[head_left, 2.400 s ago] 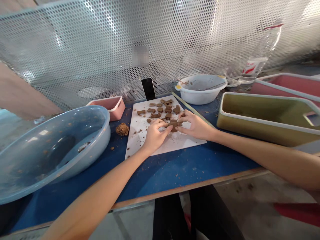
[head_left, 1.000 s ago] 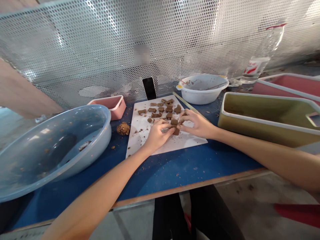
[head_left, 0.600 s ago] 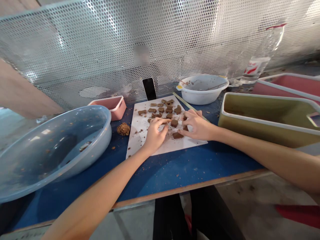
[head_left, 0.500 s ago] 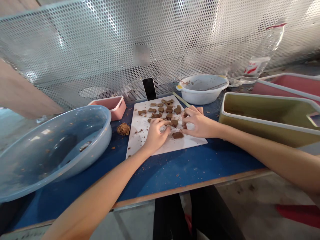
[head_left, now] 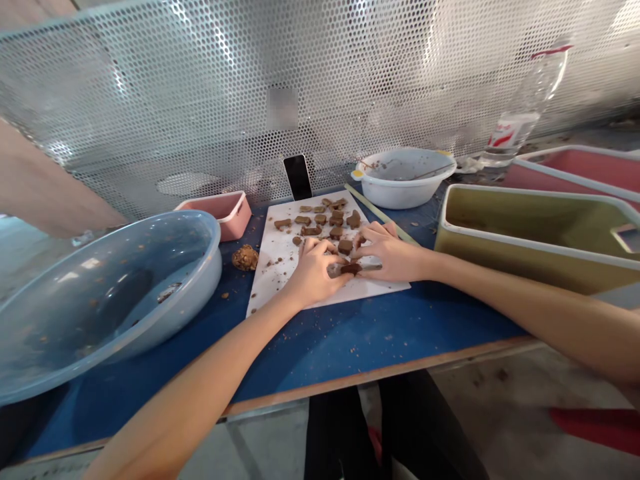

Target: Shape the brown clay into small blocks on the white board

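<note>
A flat brown clay-like piece point(head_left: 351, 269) lies between my two hands near the front of the white board point(head_left: 280, 287). My left hand point(head_left: 315, 270) is curled at its left side, with the thumb and fingers closing in on it. From the right, my right hand point(head_left: 393, 255) reaches the same piece with bent fingers; some fingertips are hidden. Just behind stands a small brown block point(head_left: 345, 247). Farther back, several small shaped brown pieces point(head_left: 336, 219) are spread over the board, with crumbs around them.
A large blue basin point(head_left: 200, 267) stands at left, a pink box point(head_left: 240, 217) behind it. A crumbly brown lump point(head_left: 245, 257) lies beside the board. A phone point(head_left: 298, 177) leans on the perforated metal sheet. At right are a white basin point(head_left: 400, 193), green bin point(head_left: 480, 247) and bottle point(head_left: 515, 133).
My right hand has moved a little left and turned inward, onto the flat piece. My left hand has shifted slightly toward it, so the hands are closer together.
</note>
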Available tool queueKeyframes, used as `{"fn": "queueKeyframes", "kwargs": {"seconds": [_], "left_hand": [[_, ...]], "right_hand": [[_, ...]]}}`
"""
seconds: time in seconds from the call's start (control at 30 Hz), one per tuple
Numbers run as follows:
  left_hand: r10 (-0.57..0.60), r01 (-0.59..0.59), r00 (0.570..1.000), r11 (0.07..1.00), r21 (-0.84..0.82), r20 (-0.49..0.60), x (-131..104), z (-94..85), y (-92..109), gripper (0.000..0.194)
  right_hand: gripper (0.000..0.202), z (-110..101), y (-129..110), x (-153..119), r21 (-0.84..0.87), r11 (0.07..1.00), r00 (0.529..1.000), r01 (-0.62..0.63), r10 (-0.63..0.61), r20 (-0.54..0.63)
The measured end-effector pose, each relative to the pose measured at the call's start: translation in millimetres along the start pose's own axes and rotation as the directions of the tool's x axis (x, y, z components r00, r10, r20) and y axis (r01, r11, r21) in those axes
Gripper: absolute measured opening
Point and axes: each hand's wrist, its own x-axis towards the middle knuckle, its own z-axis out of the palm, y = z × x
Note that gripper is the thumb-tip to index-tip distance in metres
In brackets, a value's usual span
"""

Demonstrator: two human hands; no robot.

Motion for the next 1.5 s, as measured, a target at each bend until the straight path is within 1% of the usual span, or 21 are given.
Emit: {"fn": "queueKeyframes", "kwargs": {"seconds": [0.13, 0.3, 0.4, 0.5, 0.63, 0.8, 0.97, 1.1, 1.17, 1.23, 1.3, 1.37, 1.43, 1.47, 1.5], "left_hand": [[0.019, -0.019, 1.0, 1.0, 0.005, 0.006, -0.4, 1.3, -2.1, 0.014], [0.013, -0.013, 1.0, 1.0, -0.01, -0.008, -0.4, 2.5, -2.6, 0.015], [0.007, -0.007, 1.0, 1.0, -0.009, -0.012, -0.1, 2.7, -3.0, 0.017], [0.006, -0.006, 1.0, 1.0, -0.015, 0.0, 0.2, 2.4, -3.9, 0.016], [0.02, -0.02, 1.0, 1.0, -0.014, 0.017, 0.1, 1.8, -4.5, 0.015], [0.051, -0.051, 0.999, 0.999, -0.006, 0.009, -0.2, 2.6, -5.0, 0.011], [0.061, -0.061, 0.998, 0.998, -0.013, 0.02, -0.3, 4.2, -6.5, 0.01], [0.071, -0.071, 0.997, 0.997, -0.01, 0.027, -0.7, 2.3, -4.4, 0.011], [0.065, -0.065, 0.998, 0.998, 0.001, 0.024, 0.2, -2.7, -2.9, 0.02], [0.058, -0.059, 0.998, 0.997, 0.054, 0.01, 2.4, -11.3, -3.1, 0.033], [0.073, -0.068, 0.997, 0.981, 0.179, -0.022, 5.2, -22.5, -6.5, 0.031], [0.053, -0.036, 0.998, 0.94, 0.339, -0.042, 7.3, -35.2, -13.6, 0.028], [-0.058, 0.093, 0.995, 0.872, 0.481, -0.086, 7.4, -48.0, -23.8, 0.028], [-0.146, 0.186, 0.982, 0.823, 0.536, -0.116, 6.7, -54.2, -29.6, 0.027], [-0.234, 0.274, 0.961, 0.772, 0.574, -0.145, 5.6, -60.0, -35.5, 0.027]], "right_hand": [[0.022, -0.5, -2.0, 0.6, 0.004, 1.0, 0.999, -0.024, 0.024, 0.027], [0.023, -3.5, -4.6, 0.4, 0.029, 0.998, 0.998, -0.047, 0.046, 0.038], [0.028, -3.3, -4.7, -0.1, 0.056, 0.997, 0.998, -0.045, 0.042, 0.048], [0.026, -2.0, -4.7, 0.2, 0.057, 0.998, 0.998, -0.038, 0.034, 0.06], [0.026, -0.5, -3.8, 0.1, 0.033, 0.999, 0.998, -0.025, 0.022, 0.065], [0.031, 1.7, -0.4, -2.0, -0.014, 1.0, 0.999, -0.013, 0.014, 0.043], [0.026, 2.7, 0.4, -1.0, 0.027, 1.0, 0.998, -0.01, 0.008, 0.063], [0.027, 0.2, -1.5, -0.7, 0.018, 1.0, 0.998, -0.004, 0.003, 0.061], [0.031, -2.6, -3.9, -0.8, 0.02, 1.0, 0.999, -0.016, 0.015, 0.044], [0.034, -5.9, -7.1, -0.3, 0.039, 0.998, 0.998, -0.05, 0.049, 0.03], [0.033, -8.7, -9.9, 0.7, 0.058, 0.994, 0.996, -0.087, 0.087, 0.01], [0.03, -10.3, -11.5, 1.9, 0.067, 0.991, 0.993, -0.114, 0.115, -0.012], [0.029, -10.7, -11.7, 2.9, 0.067, 0.988, 0.99, -0.135, 0.138, -0.028], [0.029, -10.6, -11.4, 3.2, 0.063, 0.987, 0.988, -0.147, 0.149, -0.033], [0.03, -10.3, -10.9, 3.4, 0.057, 0.986, 0.986, -0.158, 0.161, -0.039]]}}
